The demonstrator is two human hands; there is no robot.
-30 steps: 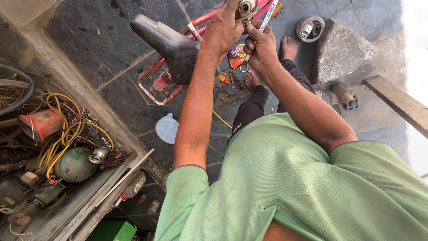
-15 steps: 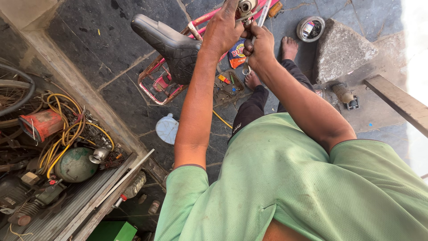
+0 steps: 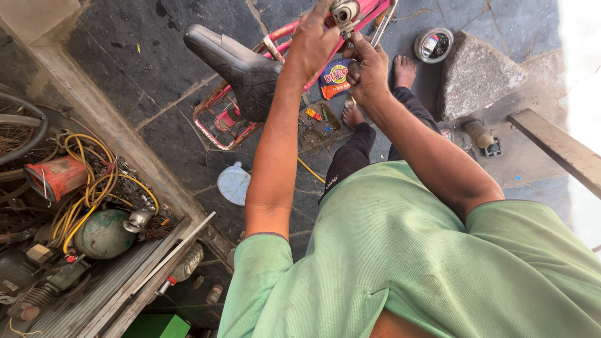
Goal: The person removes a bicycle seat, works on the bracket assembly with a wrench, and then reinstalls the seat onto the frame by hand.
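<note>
Two bare hands work at the top of the view, on a pink bicycle frame standing on a dark stone floor. The left hand is wrapped around the frame tube, fingers closed on it just beside a round metal part at the frame's end. The right hand sits right next to it, fingers curled shut around a thin metal tool whose tip meets that metal part.

A black bicycle saddle juts out to the left of the hands. Below them on the floor lie a small open tray of bits, a colourful packet and a pale round lid. The person's bare feet rest near a grey stone block, with a round tin just beyond it.

At the far left, a recess holds yellow hose, a green metal tank and a red can. The person wears a green shirt.
</note>
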